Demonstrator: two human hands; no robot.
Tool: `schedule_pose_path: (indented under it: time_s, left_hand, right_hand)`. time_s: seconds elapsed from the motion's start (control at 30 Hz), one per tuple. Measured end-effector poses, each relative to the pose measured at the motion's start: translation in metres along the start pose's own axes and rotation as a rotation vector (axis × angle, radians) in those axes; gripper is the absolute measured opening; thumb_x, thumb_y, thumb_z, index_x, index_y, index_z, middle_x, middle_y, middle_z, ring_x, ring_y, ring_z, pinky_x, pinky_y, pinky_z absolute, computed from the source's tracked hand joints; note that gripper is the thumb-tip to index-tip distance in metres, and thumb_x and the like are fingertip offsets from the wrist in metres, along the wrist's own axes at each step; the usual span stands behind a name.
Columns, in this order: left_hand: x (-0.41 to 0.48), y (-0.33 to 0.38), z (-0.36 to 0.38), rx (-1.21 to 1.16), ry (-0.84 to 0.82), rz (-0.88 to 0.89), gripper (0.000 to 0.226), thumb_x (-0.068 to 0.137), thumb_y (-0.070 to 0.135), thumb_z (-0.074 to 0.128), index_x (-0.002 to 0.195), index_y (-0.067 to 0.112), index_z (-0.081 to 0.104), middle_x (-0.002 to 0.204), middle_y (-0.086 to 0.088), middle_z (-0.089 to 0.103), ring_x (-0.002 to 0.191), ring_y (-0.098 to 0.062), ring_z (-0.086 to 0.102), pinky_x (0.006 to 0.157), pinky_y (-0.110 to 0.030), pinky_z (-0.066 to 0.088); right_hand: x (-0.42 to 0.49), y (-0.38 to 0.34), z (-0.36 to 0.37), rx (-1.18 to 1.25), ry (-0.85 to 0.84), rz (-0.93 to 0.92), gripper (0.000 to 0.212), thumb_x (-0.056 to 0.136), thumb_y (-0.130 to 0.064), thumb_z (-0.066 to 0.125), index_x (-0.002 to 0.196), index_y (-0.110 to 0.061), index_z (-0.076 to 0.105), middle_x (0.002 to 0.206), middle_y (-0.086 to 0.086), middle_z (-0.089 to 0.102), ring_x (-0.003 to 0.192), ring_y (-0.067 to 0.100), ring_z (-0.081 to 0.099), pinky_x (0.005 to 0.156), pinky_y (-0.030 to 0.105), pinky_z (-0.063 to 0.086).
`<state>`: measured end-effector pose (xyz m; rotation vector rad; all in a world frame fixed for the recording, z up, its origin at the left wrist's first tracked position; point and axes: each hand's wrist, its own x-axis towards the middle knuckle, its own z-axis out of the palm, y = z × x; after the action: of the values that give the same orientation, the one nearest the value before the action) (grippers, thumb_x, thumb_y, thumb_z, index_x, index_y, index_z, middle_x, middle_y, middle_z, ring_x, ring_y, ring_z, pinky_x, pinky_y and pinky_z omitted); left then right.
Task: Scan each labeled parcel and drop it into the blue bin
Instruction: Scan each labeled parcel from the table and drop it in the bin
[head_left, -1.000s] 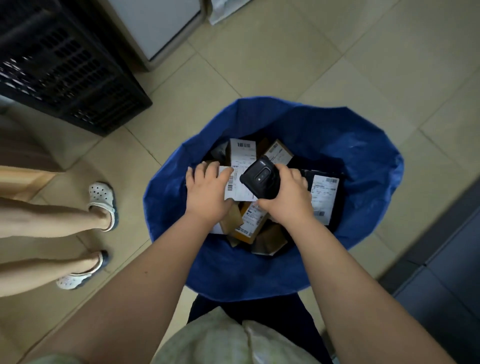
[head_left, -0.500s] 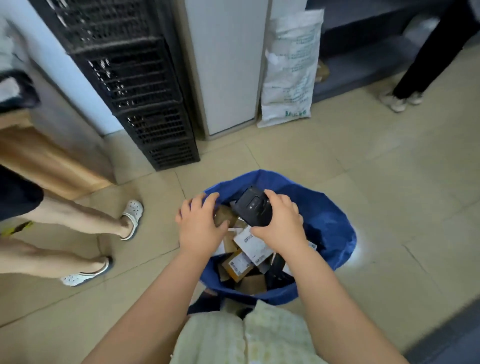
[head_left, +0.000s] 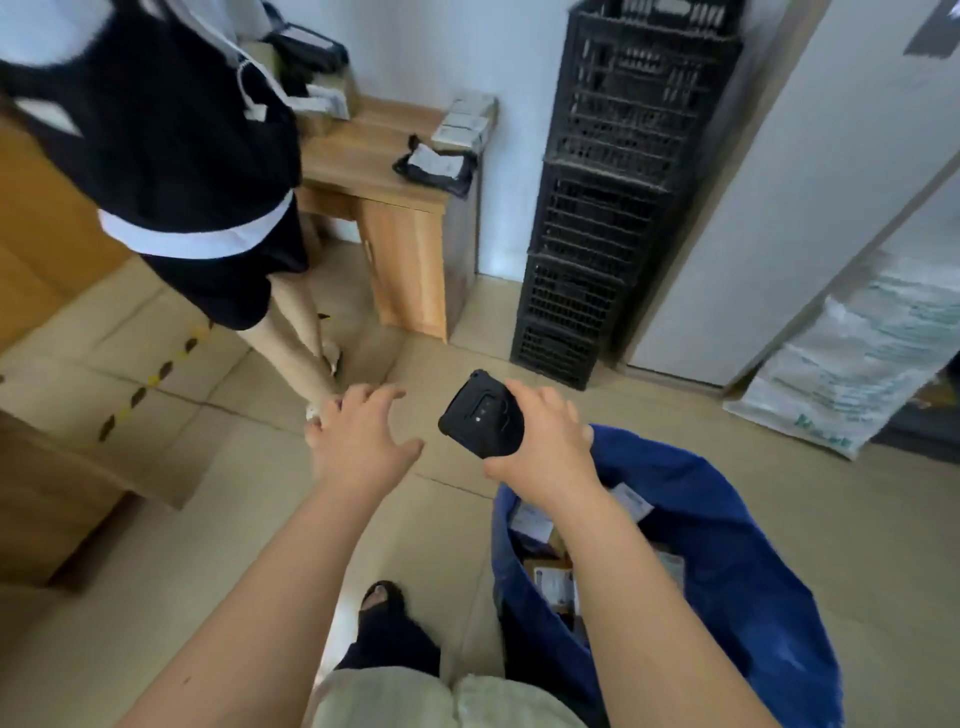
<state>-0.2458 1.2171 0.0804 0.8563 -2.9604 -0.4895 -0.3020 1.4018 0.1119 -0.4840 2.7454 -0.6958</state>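
Observation:
My right hand (head_left: 545, 447) grips a black handheld scanner (head_left: 480, 420) above the floor, just past the near-left rim of the blue bin (head_left: 737, 545). The bin stands at lower right and holds several labeled parcels (head_left: 553, 584), partly hidden by my right forearm. My left hand (head_left: 358, 436) is empty, fingers spread, hovering over the tiled floor left of the scanner. More labeled parcels (head_left: 436, 166) lie on a wooden desk (head_left: 374, 171) at the back.
Another person in dark clothes (head_left: 171, 156) stands at left beside the desk. Large cardboard boxes (head_left: 62, 441) fill the left side. A stack of black crates (head_left: 613, 197) and a white sack (head_left: 857, 364) line the back wall.
My view swung left, away from the bin. My left hand left the parcels in the bin and now hovers empty over the floor; my right hand carried the scanner off the bin.

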Motion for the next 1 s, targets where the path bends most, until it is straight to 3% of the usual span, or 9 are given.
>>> schedule_pose_path:
  time_s: [0.3, 0.6, 1.0]
  left_hand:
    - [-0.067, -0.158, -0.085, -0.03, 0.238, -0.372, 0.06, 0.082, 0.047, 0.069, 0.137, 0.042, 0.047, 0.144, 0.006, 0.045, 0.134, -0.028, 0.033, 0.111, -0.048, 0.027]
    - [-0.152, -0.345, -0.167, -0.062, 0.433, -0.665, 0.059, 0.083, 0.045, 0.069, 0.138, 0.036, 0.049, 0.141, -0.001, 0.047, 0.133, -0.033, 0.034, 0.109, -0.05, 0.029]
    - [-0.288, -0.582, -0.208, -0.115, 0.489, -1.003, 0.06, 0.084, 0.054, 0.067, 0.139, 0.038, 0.049, 0.14, -0.002, 0.049, 0.132, -0.032, 0.036, 0.108, -0.048, 0.03]
  right_hand:
    - [-0.016, -0.16, 0.061, -0.033, -0.135, -0.406, 0.08, 0.072, -0.029, 0.074, 0.143, -0.037, 0.037, 0.126, -0.004, 0.043, 0.123, 0.024, 0.038, 0.101, 0.039, 0.029]
    - [-0.08, -0.338, 0.158, -0.073, -0.19, -0.708, 0.086, 0.07, -0.032, 0.077, 0.145, -0.035, 0.035, 0.138, -0.002, 0.042, 0.129, 0.028, 0.037, 0.104, 0.045, 0.032]
    - [-0.211, -0.541, 0.328, -0.103, -0.366, -0.974, 0.09, 0.071, -0.036, 0.081, 0.147, -0.034, 0.033, 0.137, -0.003, 0.043, 0.125, 0.025, 0.039, 0.096, 0.038, 0.03]
